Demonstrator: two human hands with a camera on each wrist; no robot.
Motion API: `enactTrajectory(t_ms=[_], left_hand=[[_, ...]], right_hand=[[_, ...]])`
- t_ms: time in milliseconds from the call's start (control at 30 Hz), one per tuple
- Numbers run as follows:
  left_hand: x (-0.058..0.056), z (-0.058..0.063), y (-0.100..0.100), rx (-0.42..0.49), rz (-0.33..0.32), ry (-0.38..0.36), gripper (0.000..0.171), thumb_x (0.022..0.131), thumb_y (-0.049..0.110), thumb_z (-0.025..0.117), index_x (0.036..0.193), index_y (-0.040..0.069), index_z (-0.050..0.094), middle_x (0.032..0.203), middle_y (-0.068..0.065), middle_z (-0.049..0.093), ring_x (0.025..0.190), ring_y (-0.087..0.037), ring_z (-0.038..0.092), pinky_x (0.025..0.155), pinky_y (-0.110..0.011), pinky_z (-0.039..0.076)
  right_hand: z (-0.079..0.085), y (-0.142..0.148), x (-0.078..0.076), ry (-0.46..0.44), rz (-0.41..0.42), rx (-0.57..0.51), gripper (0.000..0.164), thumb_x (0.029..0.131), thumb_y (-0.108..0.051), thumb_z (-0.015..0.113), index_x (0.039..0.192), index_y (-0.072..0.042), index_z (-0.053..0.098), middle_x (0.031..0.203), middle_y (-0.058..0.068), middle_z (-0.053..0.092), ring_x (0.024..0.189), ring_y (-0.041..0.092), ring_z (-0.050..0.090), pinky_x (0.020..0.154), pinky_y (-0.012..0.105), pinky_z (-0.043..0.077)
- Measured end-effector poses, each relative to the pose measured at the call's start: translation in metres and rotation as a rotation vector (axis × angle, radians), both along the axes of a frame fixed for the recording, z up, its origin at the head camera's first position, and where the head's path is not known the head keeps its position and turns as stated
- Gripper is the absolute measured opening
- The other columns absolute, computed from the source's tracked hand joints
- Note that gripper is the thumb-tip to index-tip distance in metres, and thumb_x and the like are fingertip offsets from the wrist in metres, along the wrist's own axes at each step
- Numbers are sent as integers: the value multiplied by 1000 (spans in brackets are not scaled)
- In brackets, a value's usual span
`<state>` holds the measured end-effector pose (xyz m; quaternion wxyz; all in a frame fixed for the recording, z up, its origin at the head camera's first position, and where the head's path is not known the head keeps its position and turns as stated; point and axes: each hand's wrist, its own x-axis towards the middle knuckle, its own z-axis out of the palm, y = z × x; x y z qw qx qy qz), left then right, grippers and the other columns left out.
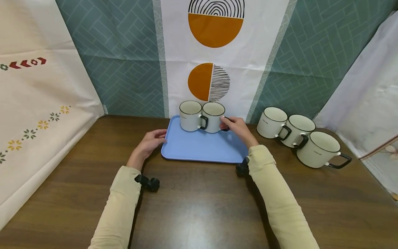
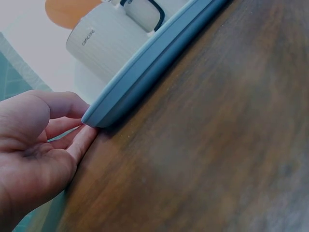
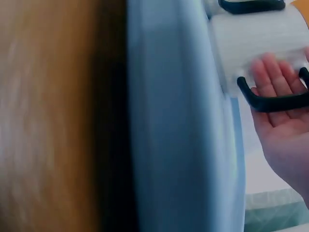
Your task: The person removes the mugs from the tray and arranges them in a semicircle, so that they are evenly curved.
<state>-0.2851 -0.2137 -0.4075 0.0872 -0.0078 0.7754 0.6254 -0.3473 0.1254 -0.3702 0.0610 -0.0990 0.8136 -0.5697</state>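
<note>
A left hand (image 1: 151, 141) is pinching a blue tray (image 1: 202, 148) by its left edge while a right hand (image 1: 238, 128) is resting straight fingers (image 3: 275, 73) behind the handle (image 3: 275, 103) of a white mug (image 1: 212, 121) on the tray; a snagging finger could be toppling it (a second mug (image 1: 188, 121) is standing just beside).

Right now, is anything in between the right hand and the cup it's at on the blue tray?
No, nothing visible is in the way. The right hand is at that cup, its fingers reaching behind the black handle. The other cup on the blue tray stands on the opposite side.
</note>
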Motion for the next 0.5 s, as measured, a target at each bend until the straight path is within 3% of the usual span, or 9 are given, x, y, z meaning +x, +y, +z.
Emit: enactTrajectory(t_ms=[267, 500], left_hand=[[-1, -1, -1, -1, -4, 6, 51, 95, -3, 51, 144, -7, 36, 144, -26, 41, 133, -33, 39, 108, -41, 33], [0, -1, -2, -9, 10, 3, 51, 95, -2, 52, 144, -5, 38, 143, -24, 42, 132, -32, 41, 108, -41, 34]], right_hand=[[-7, -12, -4, 39, 22, -105, 37, 101, -25, 53, 97, 11, 61, 77, 5, 66, 71, 13, 65, 83, 37, 53], [-9, -14, -4, 18, 59, -173, 35, 101, -24, 51, 84, 6, 57, 66, 1, 57, 59, 11, 54, 66, 33, 48]])
